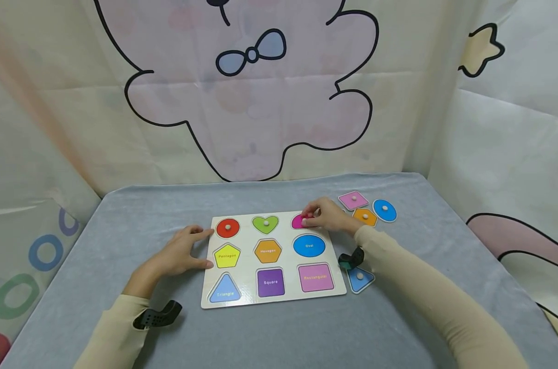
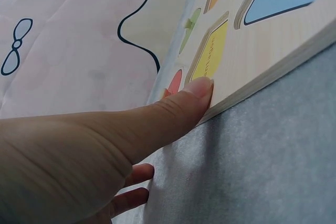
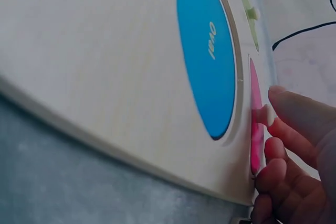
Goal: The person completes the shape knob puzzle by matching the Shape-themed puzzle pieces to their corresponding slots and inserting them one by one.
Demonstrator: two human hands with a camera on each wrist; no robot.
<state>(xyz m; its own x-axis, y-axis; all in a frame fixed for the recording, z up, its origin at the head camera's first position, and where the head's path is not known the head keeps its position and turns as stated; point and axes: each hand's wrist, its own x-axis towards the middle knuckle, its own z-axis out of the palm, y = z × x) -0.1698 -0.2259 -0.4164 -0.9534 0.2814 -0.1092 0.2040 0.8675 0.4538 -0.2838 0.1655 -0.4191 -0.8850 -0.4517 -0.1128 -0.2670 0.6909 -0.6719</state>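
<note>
A white wooden shape puzzle board (image 1: 246,277) lies on the table. In its back row, a red circle piece (image 1: 227,228) and a green heart piece (image 1: 260,224) sit in their recesses, each with a knob. My right hand (image 1: 327,215) is at the back right corner, its curled thumb and fingers around the knob of a pink puzzle piece (image 3: 255,148), which lies in its recess. My left hand (image 1: 179,252) touches the board's left edge with extended fingers; its thumb (image 2: 178,109) lies on the rim beside the yellow pentagon recess (image 2: 211,51).
Right of the board lie loose knobbed pieces: a pink rectangle (image 1: 353,200), an orange hexagon (image 1: 364,217), a blue oval (image 1: 385,210) and a blue triangle (image 1: 360,281) partly under the right forearm. A grey-blue cloth (image 1: 260,338) covers the table; printed curtains (image 1: 242,113) hang behind.
</note>
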